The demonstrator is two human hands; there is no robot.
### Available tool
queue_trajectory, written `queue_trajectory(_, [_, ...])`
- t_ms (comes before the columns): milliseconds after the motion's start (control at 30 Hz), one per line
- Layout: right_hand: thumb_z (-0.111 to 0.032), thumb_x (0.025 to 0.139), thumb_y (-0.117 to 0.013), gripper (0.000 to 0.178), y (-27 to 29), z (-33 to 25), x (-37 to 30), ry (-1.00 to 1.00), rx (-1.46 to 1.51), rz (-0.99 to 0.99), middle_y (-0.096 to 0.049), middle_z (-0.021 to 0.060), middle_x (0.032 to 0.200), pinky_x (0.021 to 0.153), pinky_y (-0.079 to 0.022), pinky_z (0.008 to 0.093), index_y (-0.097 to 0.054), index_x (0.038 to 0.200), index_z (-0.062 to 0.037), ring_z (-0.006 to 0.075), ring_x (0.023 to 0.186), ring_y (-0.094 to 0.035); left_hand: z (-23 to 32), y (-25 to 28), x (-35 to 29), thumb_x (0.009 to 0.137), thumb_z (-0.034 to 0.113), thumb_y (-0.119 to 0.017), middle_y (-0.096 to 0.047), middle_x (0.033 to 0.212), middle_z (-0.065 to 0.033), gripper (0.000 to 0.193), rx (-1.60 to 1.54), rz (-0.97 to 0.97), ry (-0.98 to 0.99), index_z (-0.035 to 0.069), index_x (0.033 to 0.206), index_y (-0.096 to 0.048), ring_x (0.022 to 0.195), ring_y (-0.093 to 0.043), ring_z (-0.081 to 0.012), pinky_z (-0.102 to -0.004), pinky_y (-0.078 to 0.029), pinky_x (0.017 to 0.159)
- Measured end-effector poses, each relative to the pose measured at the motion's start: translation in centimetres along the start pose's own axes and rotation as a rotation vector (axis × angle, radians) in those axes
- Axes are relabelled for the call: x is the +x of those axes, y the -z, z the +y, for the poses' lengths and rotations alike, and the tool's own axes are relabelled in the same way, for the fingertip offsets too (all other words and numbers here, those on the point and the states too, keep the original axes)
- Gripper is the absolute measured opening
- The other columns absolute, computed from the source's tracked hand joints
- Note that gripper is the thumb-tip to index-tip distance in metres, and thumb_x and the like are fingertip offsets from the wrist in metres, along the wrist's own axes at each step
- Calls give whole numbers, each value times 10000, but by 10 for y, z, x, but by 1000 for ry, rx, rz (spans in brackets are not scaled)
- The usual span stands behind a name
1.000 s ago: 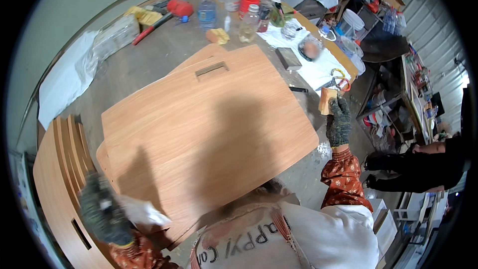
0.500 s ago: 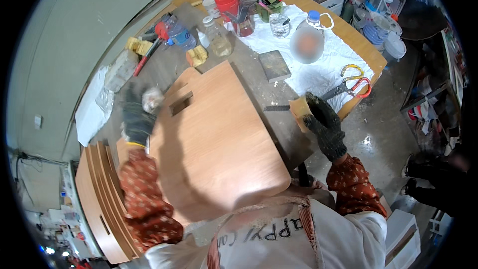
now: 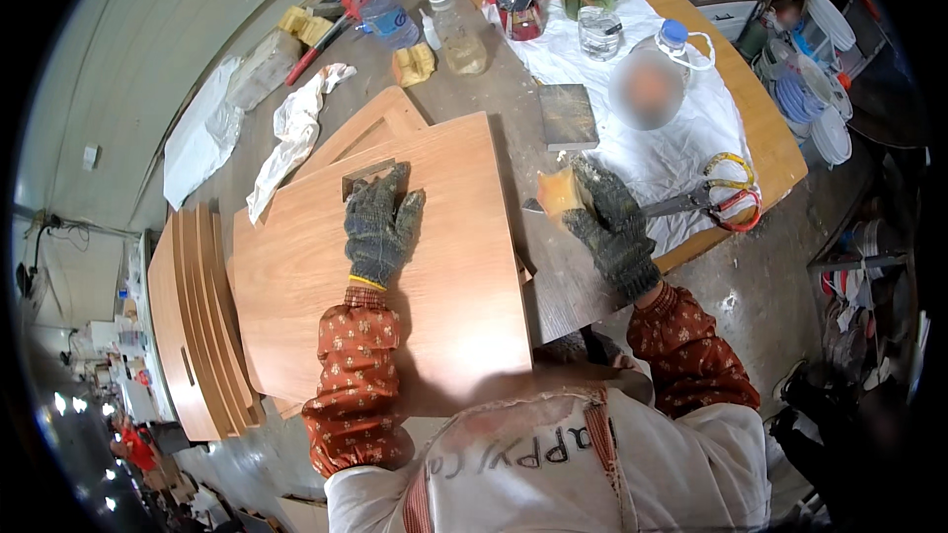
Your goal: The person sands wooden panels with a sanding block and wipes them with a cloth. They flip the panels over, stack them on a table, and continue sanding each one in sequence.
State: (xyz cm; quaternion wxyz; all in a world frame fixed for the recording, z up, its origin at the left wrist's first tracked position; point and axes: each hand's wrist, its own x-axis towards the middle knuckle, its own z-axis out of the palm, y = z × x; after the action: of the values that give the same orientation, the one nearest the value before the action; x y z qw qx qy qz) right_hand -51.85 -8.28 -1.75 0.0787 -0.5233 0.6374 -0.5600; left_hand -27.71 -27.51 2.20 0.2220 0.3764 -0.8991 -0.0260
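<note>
My left hand (image 3: pixel 377 227), in a dark knitted glove, lies flat with fingers apart on a light wood-coloured board (image 3: pixel 449 266). Its fingertips reach the rectangular slot near the board's far edge. Another such board (image 3: pixel 367 126) shows underneath, turned at an angle. Right of the boards, over the table, my gloved right hand (image 3: pixel 614 227) is closed on a yellowish flat pad (image 3: pixel 561 195); its exact kind is unclear. A crumpled white cloth (image 3: pixel 296 128) lies left of the slot. Scissors (image 3: pixel 706 197) with yellow and red handles rest beside my right hand.
A dark rectangular block (image 3: pixel 568 116) sits beyond my right hand. Farther back stand a large blue-capped jug (image 3: pixel 652 84), a plastic bottle (image 3: pixel 383 15) and a jar (image 3: pixel 459 35). More boards (image 3: pixel 193 326) are stacked on the left. Buckets (image 3: pixel 815 79) stand at the far right.
My left hand has let go of the white cloth, now on the table, and moved right onto the board by the slot. The top board has turned slightly. My right hand keeps the pad.
</note>
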Motion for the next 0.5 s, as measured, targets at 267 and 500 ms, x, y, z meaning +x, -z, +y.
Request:
queue_trajectory(267, [-87, 795, -709, 477, -27, 4, 45, 106, 224, 17, -555, 123, 1206, 935, -454, 341, -538, 1237, -38, 233, 1103, -531, 41, 39, -87, 899, 212, -557, -475, 1350, -158, 400, 74, -58, -133, 69, 1272, -540, 1287, -405, -317, -450, -261, 1096])
queue_trajectory(500, [-42, 814, -671, 437, -14, -24, 13, 3, 248, 35, -567, 113, 1187, 927, -440, 316, -532, 1225, 8, 197, 1061, -540, 75, 86, -223, 851, 128, -617, -583, 1197, -187, 333, -26, 96, 94, 22, 1166, -593, 1149, -526, -356, -461, -382, 1008])
